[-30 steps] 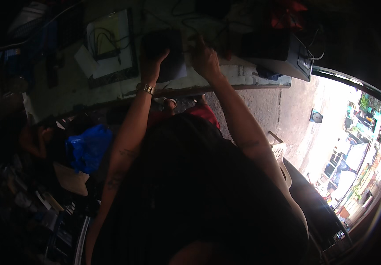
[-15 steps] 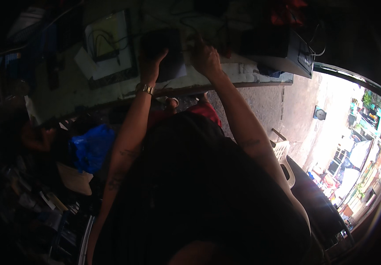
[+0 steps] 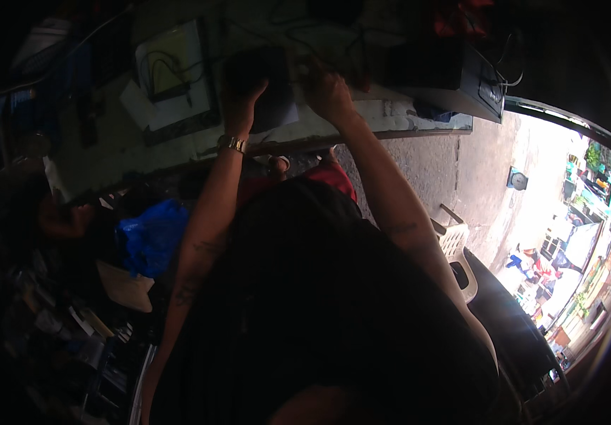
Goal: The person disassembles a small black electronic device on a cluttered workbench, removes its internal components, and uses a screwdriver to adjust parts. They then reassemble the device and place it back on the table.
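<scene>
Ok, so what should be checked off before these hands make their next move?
1. Left hand at the dark rectangular object: ok, it appears to rest on it.
2. Right hand holding something: cannot tell, fingertips lost in shadow.
3. Light over the worktop: not ok, very dim around both hands.
4. Wrists bare: not ok, a metal-band wristwatch is on the left one.
5. White papers apart from both hands: ok, they lie to the left.

More of the pale plastic chair (image 3: 454, 239) shows now — and red shapes (image 3: 545, 270) (out in the glare) appear clearer.
</scene>
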The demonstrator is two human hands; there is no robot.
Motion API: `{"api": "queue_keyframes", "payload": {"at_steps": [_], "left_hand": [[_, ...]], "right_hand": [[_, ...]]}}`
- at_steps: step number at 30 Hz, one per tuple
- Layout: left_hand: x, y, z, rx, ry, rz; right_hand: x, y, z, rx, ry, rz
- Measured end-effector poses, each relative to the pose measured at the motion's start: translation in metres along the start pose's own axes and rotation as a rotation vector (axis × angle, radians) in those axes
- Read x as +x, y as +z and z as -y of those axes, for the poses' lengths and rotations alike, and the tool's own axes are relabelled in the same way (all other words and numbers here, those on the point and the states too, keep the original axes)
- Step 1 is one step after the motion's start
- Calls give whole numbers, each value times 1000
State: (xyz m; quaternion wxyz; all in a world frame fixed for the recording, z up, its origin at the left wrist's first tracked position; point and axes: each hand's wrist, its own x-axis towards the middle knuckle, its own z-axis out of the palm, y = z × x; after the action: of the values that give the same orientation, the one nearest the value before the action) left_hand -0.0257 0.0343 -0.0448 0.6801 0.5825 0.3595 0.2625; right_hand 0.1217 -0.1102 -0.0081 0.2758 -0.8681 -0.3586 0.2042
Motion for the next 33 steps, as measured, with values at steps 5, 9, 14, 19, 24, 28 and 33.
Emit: {"api": "queue_keyframes", "payload": {"at_steps": [5, 9, 14, 19, 24, 28, 33], "left_hand": [[-2, -1, -2, 55, -37, -8], [1, 3, -1, 105, 57, -36], [6, 10, -6, 396, 74, -33], [0, 15, -8, 598, 89, -28], [-4, 17, 8, 667, -22, -136], [-1, 15, 21, 626, 26, -110], [0, 18, 19, 569, 39, -108]], "right_hand": [[6, 9, -26, 50, -247, -227], [-7, 39, -24, 68, -110, -324], [-14, 41, -9, -96, 70, -130], [4, 24, 9, -184, 176, -10], [4, 15, 15, -233, 119, 43], [8, 11, 11, -253, 65, 66], [14, 12, 8, -376, -17, 134]]}}
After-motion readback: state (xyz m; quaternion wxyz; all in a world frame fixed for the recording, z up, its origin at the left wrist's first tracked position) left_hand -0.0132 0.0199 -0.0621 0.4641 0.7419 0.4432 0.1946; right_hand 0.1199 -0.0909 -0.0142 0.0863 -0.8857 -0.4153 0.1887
